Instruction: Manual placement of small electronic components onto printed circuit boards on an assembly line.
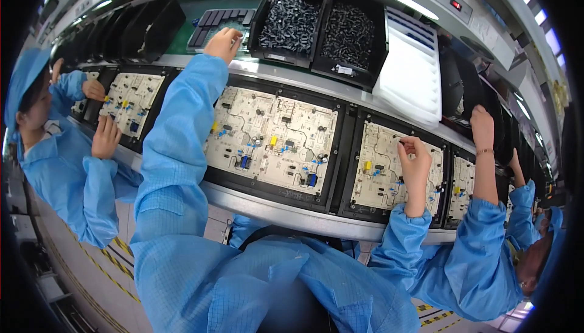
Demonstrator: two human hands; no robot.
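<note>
My left hand (224, 45) reaches up to the near edge of a shallow tray (199, 38) of dark rectangular parts. Its fingers are curled together; anything between them is too small to make out. My right hand (416, 163) is above a pale circuit board (378, 194) in a black frame, pinching what looks like a small dark component (401, 142). Another populated board (261, 127), with yellow, blue and black components, lies between my two arms.
Two black bins (291, 24) (349, 35) of small dark parts stand behind the boards. Right of them is a stack of white trays (409, 77). A co-worker's hands (104, 136) work at a left-hand board; another person's hand (482, 127) reaches toward black bins at right.
</note>
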